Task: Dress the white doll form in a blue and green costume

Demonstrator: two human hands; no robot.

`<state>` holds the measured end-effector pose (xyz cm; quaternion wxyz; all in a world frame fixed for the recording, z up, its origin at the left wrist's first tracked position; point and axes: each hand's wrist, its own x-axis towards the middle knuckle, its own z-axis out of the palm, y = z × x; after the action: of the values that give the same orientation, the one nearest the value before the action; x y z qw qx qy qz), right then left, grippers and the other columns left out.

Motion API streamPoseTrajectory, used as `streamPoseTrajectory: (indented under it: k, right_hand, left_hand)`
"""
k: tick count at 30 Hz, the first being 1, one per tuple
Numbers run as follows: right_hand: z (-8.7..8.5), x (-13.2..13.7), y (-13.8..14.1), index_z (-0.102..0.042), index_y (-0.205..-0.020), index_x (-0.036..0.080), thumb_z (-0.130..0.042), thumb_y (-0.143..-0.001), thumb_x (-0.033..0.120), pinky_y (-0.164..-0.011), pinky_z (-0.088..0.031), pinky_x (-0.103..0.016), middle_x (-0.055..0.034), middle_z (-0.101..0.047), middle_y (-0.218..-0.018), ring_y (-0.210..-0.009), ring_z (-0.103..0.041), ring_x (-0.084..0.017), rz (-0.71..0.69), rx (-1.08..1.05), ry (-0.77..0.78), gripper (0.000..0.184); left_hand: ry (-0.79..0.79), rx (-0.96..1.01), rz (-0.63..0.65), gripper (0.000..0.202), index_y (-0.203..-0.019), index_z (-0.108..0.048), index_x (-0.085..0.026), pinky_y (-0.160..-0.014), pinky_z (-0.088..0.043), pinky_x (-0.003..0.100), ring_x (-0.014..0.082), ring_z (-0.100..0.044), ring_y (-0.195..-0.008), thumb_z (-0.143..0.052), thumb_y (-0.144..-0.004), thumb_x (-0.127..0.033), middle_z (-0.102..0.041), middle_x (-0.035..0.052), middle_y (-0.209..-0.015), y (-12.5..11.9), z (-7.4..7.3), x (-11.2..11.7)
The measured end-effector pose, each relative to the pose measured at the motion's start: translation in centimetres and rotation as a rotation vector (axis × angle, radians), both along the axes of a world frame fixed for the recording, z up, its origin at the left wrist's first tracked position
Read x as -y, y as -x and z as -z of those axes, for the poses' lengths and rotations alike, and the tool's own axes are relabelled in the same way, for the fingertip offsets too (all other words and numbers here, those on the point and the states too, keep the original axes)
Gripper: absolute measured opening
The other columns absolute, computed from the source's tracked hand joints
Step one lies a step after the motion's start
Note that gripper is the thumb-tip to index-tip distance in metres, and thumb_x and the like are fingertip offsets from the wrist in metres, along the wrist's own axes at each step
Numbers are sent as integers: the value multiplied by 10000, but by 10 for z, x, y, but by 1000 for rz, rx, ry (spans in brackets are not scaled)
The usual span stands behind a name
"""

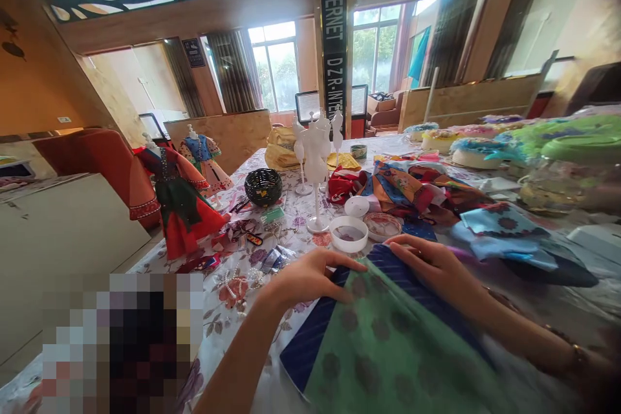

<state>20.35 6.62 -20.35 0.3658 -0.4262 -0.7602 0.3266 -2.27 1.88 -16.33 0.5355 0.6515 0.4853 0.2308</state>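
Near the table's front edge, green cloth with dark dots [371, 349] lies over dark blue striped cloth [310, 339]; together they flare out from a narrow top like a small skirt. My left hand [313, 278] pinches the left side of the narrow top between thumb and fingers. On the other side, my right hand [431, 265] is closed on the blue edge, its fingertips at the upper corner. Just beyond the cloth sit a round white dish [348, 244] and a white lid [357, 206]. The lower part of the cloth runs out of view.
White mini dress forms [317, 158] stand mid-table. A black woven basket [262, 187], a red and green doll dress [182, 200] and beads [237, 291] are to the left. Patterned fabric pieces [407, 191], light blue cloth [504, 229] and decorated hats [478, 152] are on the right.
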Motion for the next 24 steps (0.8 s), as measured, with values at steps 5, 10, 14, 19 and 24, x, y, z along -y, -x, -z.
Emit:
streamPoseTrajectory:
  k: [5,10,14,19,24]
  right_hand:
    - [-2,1,-6,-620,-1000,269,-611,-787,486,-575,-473,-307,-24,-672,-800,-591,-605,-184,89,238,-246,304]
    - [6,-11,-16,-615,-1036,274,-451,-872,210,-794,-521,-370,-49,-684,-1006,-945,-642,-237,-62,293,-457,240]
    - [10,-16,-17,-629,-1044,251,-359,-864,128,-829,-517,-397,-71,-680,-1027,-988,-633,-241,-54,313,-508,347]
    - [-11,-6,-17,-613,-1086,226,-333,-884,160,-789,-498,-370,-81,-677,-1058,-927,-651,-246,34,283,-337,351]
    - [-39,5,-24,-625,-1041,209,-440,-863,318,-771,-482,-329,-65,-675,-1034,-923,-618,-242,118,-29,-126,278]
  left_hand:
    - [-142,-292,-56,526,-1059,-703,-251,-800,-459,297,179,-583,-836,-757,-539,-189,-674,-28,-900,1,14,-8]
    - [-190,-397,-37,581,-1073,-697,-242,-897,-428,319,199,-585,-898,-697,-520,-65,-678,-25,-944,1,11,-7]
    - [-223,-389,-37,680,-1137,-656,-271,-896,-426,323,225,-561,-1006,-678,-508,-14,-644,13,-1096,2,12,-8]
    - [-129,-131,-128,660,-1214,-591,-199,-698,-468,287,160,-584,-716,-748,-574,-171,-632,-16,-747,3,12,-9]
    - [168,155,-6,313,-870,-714,-166,-671,-484,249,122,-597,-669,-795,-584,-265,-663,-9,-754,2,1,-3]
